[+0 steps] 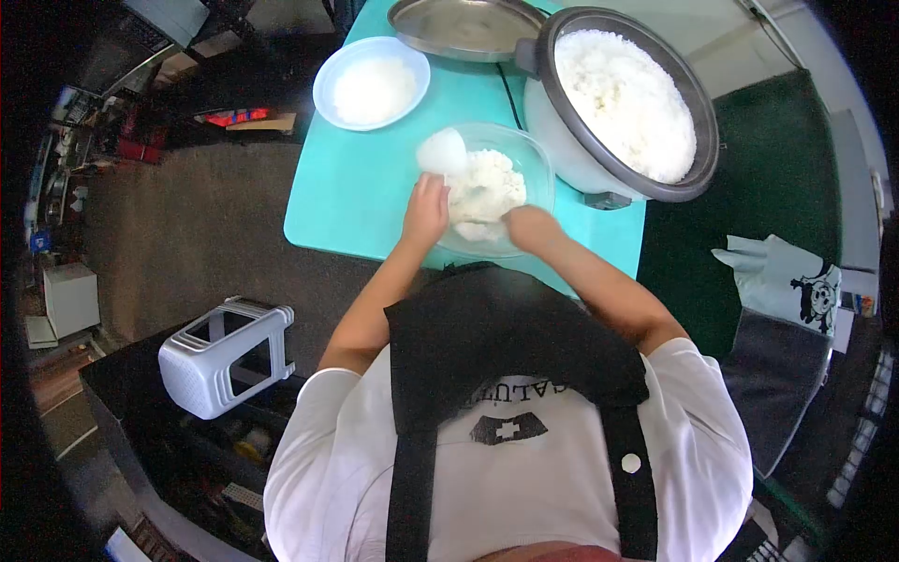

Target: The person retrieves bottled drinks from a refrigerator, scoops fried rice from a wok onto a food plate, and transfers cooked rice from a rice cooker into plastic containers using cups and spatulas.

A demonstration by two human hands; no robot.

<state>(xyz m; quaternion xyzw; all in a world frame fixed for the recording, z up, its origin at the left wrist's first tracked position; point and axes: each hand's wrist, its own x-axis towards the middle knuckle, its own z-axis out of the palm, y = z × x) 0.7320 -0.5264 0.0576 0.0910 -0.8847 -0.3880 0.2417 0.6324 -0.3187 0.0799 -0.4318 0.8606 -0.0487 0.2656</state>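
Observation:
A clear bowl (536, 169) of white rice (496, 183) stands on the turquoise table near its front edge. My left hand (428, 211) is closed round a white paddle (442, 153), whose broad end is raised over the bowl's left rim. At the bowl's right side my right hand (532, 228) is closed at the rice, holding something too small and blurred to make out. A large cooker (585, 126) full of white rice stands to the right, beyond the bowl.
A pale blue bowl (328, 86) with white contents sits at the table's (328, 201) back left. A round metal lid (468, 28) lies at the back beside the cooker. A black cable runs between them. A grey plastic stool (225, 356) is at the lower left.

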